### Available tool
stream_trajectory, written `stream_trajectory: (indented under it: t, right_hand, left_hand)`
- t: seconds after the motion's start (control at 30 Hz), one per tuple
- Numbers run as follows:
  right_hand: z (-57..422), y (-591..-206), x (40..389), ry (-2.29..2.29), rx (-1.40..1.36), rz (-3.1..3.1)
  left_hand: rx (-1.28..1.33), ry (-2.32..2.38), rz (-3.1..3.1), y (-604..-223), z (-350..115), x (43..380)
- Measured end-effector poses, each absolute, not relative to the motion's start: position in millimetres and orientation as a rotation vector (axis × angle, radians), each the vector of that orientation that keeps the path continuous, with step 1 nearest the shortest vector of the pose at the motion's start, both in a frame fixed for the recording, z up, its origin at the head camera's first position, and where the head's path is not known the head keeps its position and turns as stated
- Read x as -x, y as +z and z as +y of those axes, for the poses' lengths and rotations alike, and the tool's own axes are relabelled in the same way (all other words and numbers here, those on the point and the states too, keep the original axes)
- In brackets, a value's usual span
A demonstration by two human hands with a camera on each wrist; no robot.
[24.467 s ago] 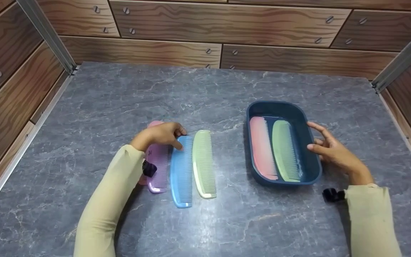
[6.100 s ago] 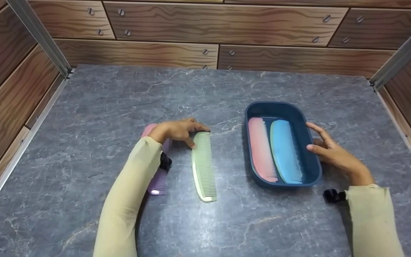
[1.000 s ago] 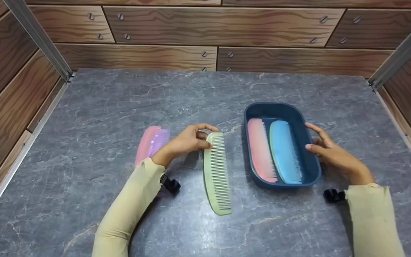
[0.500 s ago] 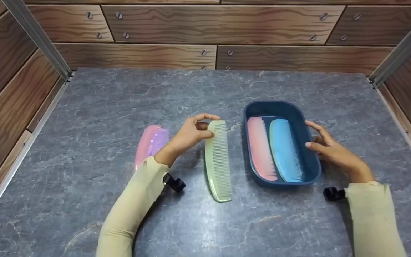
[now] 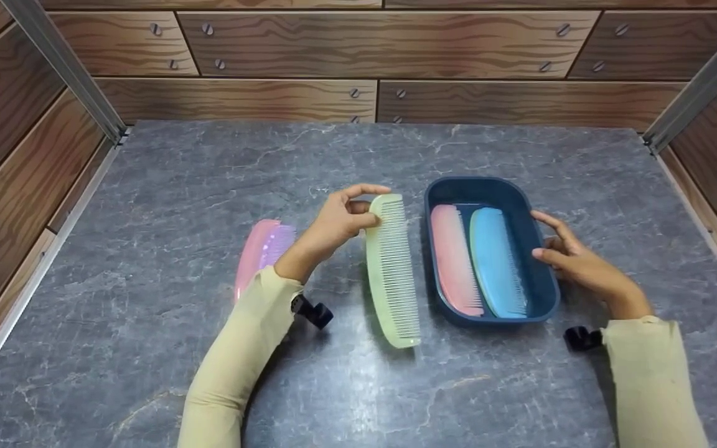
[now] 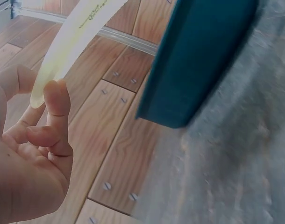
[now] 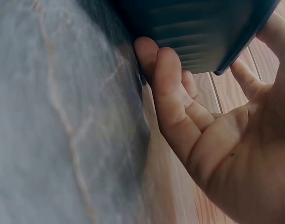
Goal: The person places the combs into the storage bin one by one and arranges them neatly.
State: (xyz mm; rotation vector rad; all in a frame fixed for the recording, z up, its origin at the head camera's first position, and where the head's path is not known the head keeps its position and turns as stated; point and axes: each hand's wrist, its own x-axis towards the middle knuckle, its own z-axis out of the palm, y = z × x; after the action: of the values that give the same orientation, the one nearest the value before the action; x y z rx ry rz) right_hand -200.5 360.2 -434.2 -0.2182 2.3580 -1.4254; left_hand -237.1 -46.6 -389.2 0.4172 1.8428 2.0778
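Note:
A pale green comb [image 5: 389, 280] hangs by its far end from my left hand [image 5: 333, 224], thumb and fingers pinching it just left of the tub. In the left wrist view the comb [image 6: 84, 28] rises from the fingertips. The dark blue tub [image 5: 492, 185] stands on the table; in it lie a pink comb [image 5: 453, 261] and a blue comb [image 5: 497, 264], with a green edge showing under the blue one. My right hand [image 5: 589, 267] holds the tub's right side, thumb and index finger at the rim. Its other fingers [image 7: 168, 70] curl against the outer wall.
Left of my left hand lie a pink comb [image 5: 250, 258] and a purple comb [image 5: 277, 239], overlapping and partly hidden by my forearm. Wood-patterned panels [image 5: 396, 46] border the grey marbled tabletop [image 5: 358, 404] at the back and sides.
Since the earliest frame the blue comb has gone from the table into the tub. My left hand has lifted the green comb, carrying it right and away from me. The right hand stays put.

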Motion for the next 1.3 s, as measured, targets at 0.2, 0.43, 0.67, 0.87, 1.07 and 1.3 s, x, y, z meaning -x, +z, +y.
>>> stream_trajectory:
  t: [0.2,0.43,0.67,0.87,1.07,1.3]
  right_hand:
    - [360.3,-434.3,200.6,-1.429,0.217,2.355]
    - [361.3,-433.6,201.4,-1.441,0.222,2.342]
    - [361.9,-433.0,201.4,-1.42,0.214,2.339]
    - [362.3,-433.9,201.7,-1.4,0.203,2.36]
    - [361.8,-433.9,201.5,-1.426,0.197,2.346]
    - [361.7,-433.8,201.3,-1.419,0.206,2.354]
  left_hand:
    - [-0.447,2.115,1.845,-377.2,-37.5,242.1]
    - [-0.447,2.147,1.89,-365.5,-27.1,249.6]
    - [-0.42,2.208,1.891,-360.5,-17.5,257.1]
    - [-0.416,2.221,1.877,-359.1,-8.6,263.6]
    - [-0.402,2.234,1.872,-359.4,2.3,269.1]
    - [-0.404,2.231,1.88,-363.7,15.9,273.3]
